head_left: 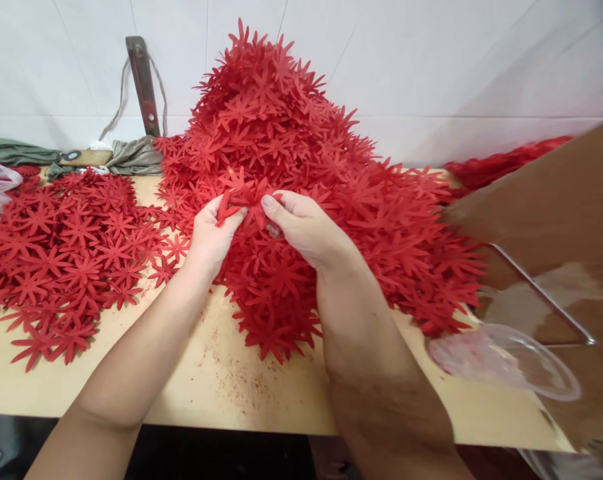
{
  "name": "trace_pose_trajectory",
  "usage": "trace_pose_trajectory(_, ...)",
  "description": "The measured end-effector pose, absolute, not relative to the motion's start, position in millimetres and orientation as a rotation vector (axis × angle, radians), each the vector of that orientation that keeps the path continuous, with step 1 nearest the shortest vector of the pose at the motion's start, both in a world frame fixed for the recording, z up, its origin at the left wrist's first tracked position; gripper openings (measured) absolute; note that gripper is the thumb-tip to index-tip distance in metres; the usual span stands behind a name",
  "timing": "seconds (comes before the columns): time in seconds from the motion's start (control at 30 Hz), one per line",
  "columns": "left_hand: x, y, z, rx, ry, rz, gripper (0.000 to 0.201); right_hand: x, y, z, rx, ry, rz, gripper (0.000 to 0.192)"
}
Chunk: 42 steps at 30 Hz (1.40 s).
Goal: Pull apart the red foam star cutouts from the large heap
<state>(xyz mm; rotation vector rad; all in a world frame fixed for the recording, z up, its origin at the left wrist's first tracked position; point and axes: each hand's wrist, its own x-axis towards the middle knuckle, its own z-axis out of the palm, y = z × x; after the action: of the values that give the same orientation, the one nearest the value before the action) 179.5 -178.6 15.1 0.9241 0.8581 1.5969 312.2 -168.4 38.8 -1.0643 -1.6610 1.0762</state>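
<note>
Both hands meet in front of a tall heap of red flower-shaped cutouts (pixel 276 120), each with several narrow petals. Between my left hand (pixel 214 230) and my right hand (pixel 294 220) is a red flower cutout (pixel 251 200), pinched at its petals from either side. Thumbs face up, and the fingers beneath are partly hidden. Whether it is one cutout or a small stack, I cannot tell. A lower part of the heap spreads out below my wrists toward the table's front.
A second, flatter pile of red cutouts (pixel 66 247) lies at left. The pale table (pixel 266 393) carries red crumbs. To the right are a clear plastic lid (pixel 506 363) and a brown board (pixel 556 220). Cloth (pixel 136 155) and a dark upright bar (pixel 144 87) stand by the wall.
</note>
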Motion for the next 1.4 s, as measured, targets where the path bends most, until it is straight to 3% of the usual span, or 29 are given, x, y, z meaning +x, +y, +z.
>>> trace_pose_trajectory(0.23, 176, -175, 15, 0.886, 0.922, 1.665, 0.018, 322, -162, 36, -1.039, -1.527, 0.986, 0.037)
trace_pose_trajectory(0.43, 176, -174, 10, 0.964, 0.902, 1.618, 0.018, 345, -138, 15, -1.184, -1.536, 0.419, 0.020)
trace_pose_trajectory(0.53, 177, -174, 8, 1.049, 0.907, 1.602, 0.019, 346, -137, 14, -1.188, -1.588, 0.267, 0.038)
trace_pose_trajectory(0.83, 181, -176, 8, 1.255, 0.860, 1.535, 0.023, 313, -171, 42, -1.020, -1.674, 1.033, 0.035)
trace_pose_trajectory(1.03, 184, -182, 13, 1.047, 0.838, 1.472, 0.015, 316, -164, 38, -0.999, -1.500, 1.016, 0.032)
trace_pose_trajectory(1.27, 182, -182, 17, 0.934, 0.927, 1.405, 0.013, 320, -156, 31, -1.105, -1.402, 0.828, 0.045)
trace_pose_trajectory(1.4, 182, -184, 20, 0.924, 0.944, 1.367, 0.016, 315, -160, 32, -1.043, -1.436, 0.898, 0.045)
